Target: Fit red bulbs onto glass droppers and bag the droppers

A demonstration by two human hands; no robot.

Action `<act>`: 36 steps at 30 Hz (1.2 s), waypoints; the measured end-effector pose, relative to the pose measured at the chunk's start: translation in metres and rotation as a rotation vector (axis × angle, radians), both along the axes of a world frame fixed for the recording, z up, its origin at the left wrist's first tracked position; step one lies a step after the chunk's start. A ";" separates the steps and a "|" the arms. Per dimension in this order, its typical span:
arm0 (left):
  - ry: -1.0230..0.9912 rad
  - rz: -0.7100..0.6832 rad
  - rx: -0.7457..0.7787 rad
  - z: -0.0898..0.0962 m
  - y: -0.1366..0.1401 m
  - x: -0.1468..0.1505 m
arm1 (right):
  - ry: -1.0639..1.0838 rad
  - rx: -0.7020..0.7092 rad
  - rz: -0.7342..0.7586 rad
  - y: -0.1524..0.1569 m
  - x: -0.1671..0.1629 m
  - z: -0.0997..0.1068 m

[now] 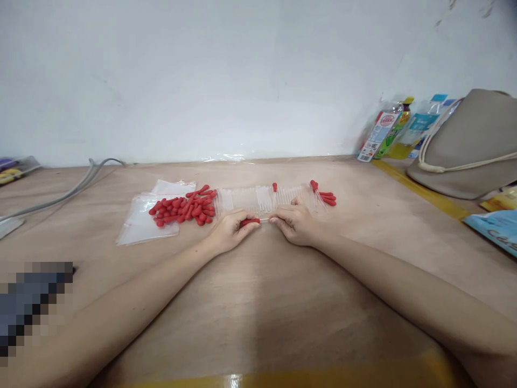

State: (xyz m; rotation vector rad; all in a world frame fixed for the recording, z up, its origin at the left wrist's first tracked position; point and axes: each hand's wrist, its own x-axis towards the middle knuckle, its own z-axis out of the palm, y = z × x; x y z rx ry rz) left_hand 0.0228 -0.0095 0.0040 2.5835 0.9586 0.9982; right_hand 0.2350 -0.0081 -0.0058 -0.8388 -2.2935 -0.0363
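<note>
Near the middle of the table, my left hand point(229, 231) is closed round a red rubber dropper bulb point(251, 221), whose open end points right. My right hand point(297, 222) pinches a clear glass dropper tube point(264, 220); the tube's left end meets the bulb's mouth. How deep it sits inside, I cannot tell. A pile of red bulbs point(183, 207) lies left of my left hand, partly on clear plastic bags point(139, 218). Behind both hands runs a row of clear tubes point(246, 199). One tube there carries a red bulb point(274, 187). Several bulb-topped droppers point(327, 198) lie to the right.
Bottles point(420, 126) and a carton point(377, 137) stand against the wall at the right, beside a grey-beige bag point(472, 143). A blue packet point(495, 229) lies at the right edge. A grey cable point(76, 186) crosses the left. A dark pixelated object point(32, 302) is at lower left.
</note>
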 end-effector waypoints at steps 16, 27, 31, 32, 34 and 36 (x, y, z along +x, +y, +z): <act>0.052 -0.050 0.066 -0.001 0.004 -0.001 | -0.152 -0.096 -0.047 -0.003 -0.009 0.007; 0.050 0.171 0.165 -0.002 0.008 -0.005 | 0.015 -0.341 -0.609 0.027 0.036 0.044; 0.083 0.147 0.145 -0.003 0.008 -0.004 | 0.015 -0.432 -0.924 0.040 0.061 0.042; 0.086 0.140 0.141 -0.003 0.008 -0.004 | -0.003 -0.440 -0.971 0.042 0.063 0.039; 0.088 0.130 0.136 -0.003 0.008 -0.004 | -0.047 -0.446 -1.004 0.042 0.062 0.034; 0.090 0.123 0.133 -0.003 0.008 -0.004 | -0.098 -0.440 -1.002 0.043 0.057 0.029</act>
